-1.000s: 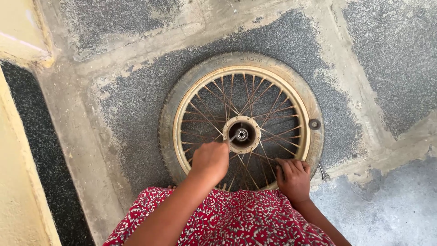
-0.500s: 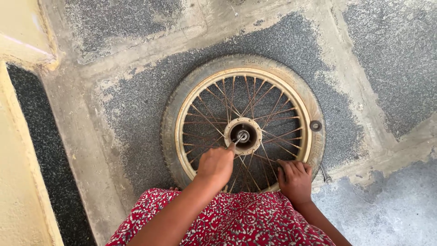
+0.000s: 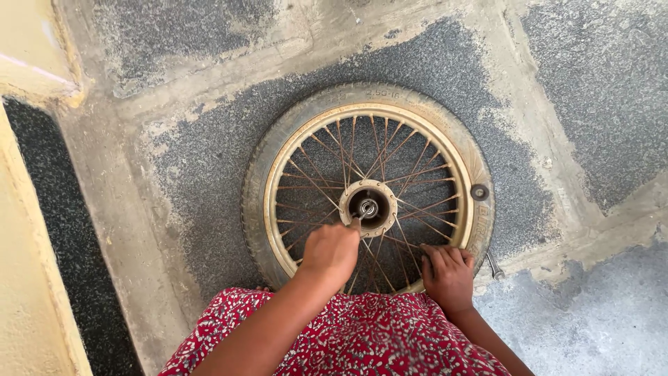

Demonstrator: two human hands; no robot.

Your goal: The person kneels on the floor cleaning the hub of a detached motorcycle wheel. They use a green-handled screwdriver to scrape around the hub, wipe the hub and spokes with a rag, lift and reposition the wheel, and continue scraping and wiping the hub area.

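rust-tan spokes fan out from the hub of a dusty spoked wheel with a worn grey rubber tyre (image 3: 369,191), lying flat on the speckled grey and bare cement floor (image 3: 174,167), so its upper face is open to anyone leaning over it. the person's left hand (image 3: 332,249) is curled into a loose fist, fingertips pinching what looks like a thin metal tool whose tip reaches the round metal hub (image 3: 368,207) at the wheel's centre; the tool itself is mostly hidden. the right hand (image 3: 447,275) lies at about five o'clock on the pale rim, fingers pressed together and flat, apparently bracing the wheel. a small dark round cap (image 3: 479,191) sits on the tyre at three o'clock. red flowered fabric (image 3: 362,334) covers the person's lap at six o'clock.
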